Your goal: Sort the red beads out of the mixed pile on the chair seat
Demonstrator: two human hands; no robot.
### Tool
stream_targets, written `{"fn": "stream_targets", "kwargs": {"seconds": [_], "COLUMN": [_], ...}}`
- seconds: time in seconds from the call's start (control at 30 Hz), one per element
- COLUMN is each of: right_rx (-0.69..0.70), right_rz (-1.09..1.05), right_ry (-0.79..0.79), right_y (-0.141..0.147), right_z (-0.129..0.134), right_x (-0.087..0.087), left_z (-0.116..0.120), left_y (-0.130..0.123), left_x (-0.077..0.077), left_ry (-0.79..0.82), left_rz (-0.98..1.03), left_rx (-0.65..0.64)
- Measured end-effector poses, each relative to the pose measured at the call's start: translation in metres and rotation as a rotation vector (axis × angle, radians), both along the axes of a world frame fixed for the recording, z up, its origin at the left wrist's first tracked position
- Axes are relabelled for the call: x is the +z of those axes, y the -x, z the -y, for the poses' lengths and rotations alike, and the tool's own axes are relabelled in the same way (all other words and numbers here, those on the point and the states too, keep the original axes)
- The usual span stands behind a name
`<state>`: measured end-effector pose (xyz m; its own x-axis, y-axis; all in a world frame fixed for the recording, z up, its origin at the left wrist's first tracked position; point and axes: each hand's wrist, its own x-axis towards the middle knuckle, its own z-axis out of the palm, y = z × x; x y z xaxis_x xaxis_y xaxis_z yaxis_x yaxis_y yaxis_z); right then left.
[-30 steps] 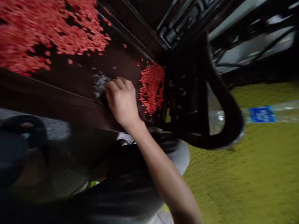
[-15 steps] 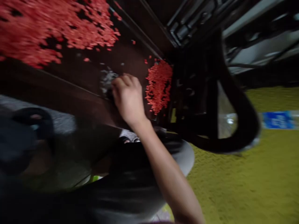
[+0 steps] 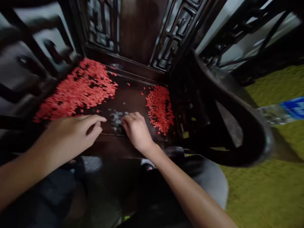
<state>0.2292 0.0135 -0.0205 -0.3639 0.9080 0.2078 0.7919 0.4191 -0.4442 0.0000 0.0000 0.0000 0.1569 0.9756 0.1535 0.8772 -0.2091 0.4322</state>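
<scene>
Seat: I look down on a dark wooden seat point(image 3: 133, 95), its carved back point(image 3: 142, 28) rising at the far side.
Large red pile: loose red pieces point(image 3: 83, 85) spread over the left part of the seat, with strays near its edge.
Small red pile: a tighter heap point(image 3: 160, 109) lies at the right, beside the armrest point(image 3: 258, 136).
Grey bits: the little cluster point(image 3: 116, 120) sits between the two red piles, near the front edge.
In the way: the curved armrest closes off my right side, and my left hand point(image 3: 73, 131) covers part of the large red pile's near edge.
Beyond the armrest: a clear bottle point(image 3: 282, 112) with a blue label, over a yellow-green floor point(image 3: 273, 190).
Left hand pose: it reaches in from the left, palm side down, thumb and forefinger bent toward each other with the tips apart; I see nothing held. I can't tell if it touches the red pieces.
Right hand pose: my right hand point(image 3: 136, 128) is curled, fingertips down at the right edge of the grey bits; whether they pinch one, I can't tell.
Changed: my left hand has come into view, and more of the carved back shows; my right hand remains at the grey bits.
</scene>
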Motion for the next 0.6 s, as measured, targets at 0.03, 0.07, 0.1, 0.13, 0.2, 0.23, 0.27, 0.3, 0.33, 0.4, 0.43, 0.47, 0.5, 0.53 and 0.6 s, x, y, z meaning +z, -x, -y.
{"fn": "stream_targets", "kwargs": {"seconds": [0.03, 0.07, 0.1, 0.13, 0.2, 0.23, 0.27, 0.3, 0.33, 0.4, 0.43, 0.47, 0.5, 0.53, 0.6], "right_rx": [-0.018, -0.027, -0.034, -0.038, -0.045, -0.048, -0.052, -0.056, -0.057, -0.05, -0.046, -0.044, -0.047, -0.054, -0.076], "right_rz": [-0.081, -0.165, -0.249, -0.332, -0.49, -0.563, -0.633, -0.697, -0.754, -0.86, -0.909, -0.952, -0.988, -1.017, -1.049], "right_ry": [0.018, 0.035, 0.057, 0.088, 0.185, 0.244, 0.302, 0.357, 0.408, 0.504, 0.551, 0.592, 0.625, 0.648, 0.675], "right_y": [0.002, 0.003, 0.005, 0.007, 0.009, 0.011, 0.013, 0.014, 0.016, 0.02, 0.021, 0.023, 0.024, 0.024, 0.025], "right_z": [-0.001, -0.001, -0.001, 0.0, 0.002, 0.003, 0.004, 0.005, 0.005, 0.006, 0.006, 0.007, 0.007, 0.007, 0.008], "right_x": [-0.002, -0.003, -0.004, -0.004, -0.004, -0.005, -0.005, -0.006, -0.006, -0.008, -0.008, -0.008, -0.008, -0.008, -0.008], "left_z": [-0.007, -0.012, -0.016, -0.018, -0.018, -0.016, -0.013, -0.01, -0.008, -0.005, -0.004, -0.004, -0.004, -0.004, -0.004], "left_y": [0.007, 0.01, 0.01, 0.007, -0.002, -0.007, -0.012, -0.016, -0.02, -0.023, -0.023, -0.023, -0.022, -0.022, -0.02], "left_x": [0.004, 0.006, 0.006, 0.005, 0.001, -0.002, -0.004, -0.006, -0.008, -0.01, -0.011, -0.012, -0.012, -0.012, -0.013], "left_ry": [-0.003, -0.003, 0.003, 0.001, -0.021, -0.035, -0.048, -0.057, -0.063, -0.066, -0.064, -0.065, -0.067, -0.073, -0.101], "left_rz": [-0.072, -0.135, -0.135, -0.092, 0.016, 0.061, 0.1, 0.135, 0.164, 0.2, 0.206, 0.205, 0.197, 0.181, 0.116], "left_rx": [-0.027, -0.06, -0.069, -0.087, -0.161, -0.202, -0.231, -0.253, -0.271, -0.3, -0.312, -0.319, -0.319, -0.315, -0.312]}}
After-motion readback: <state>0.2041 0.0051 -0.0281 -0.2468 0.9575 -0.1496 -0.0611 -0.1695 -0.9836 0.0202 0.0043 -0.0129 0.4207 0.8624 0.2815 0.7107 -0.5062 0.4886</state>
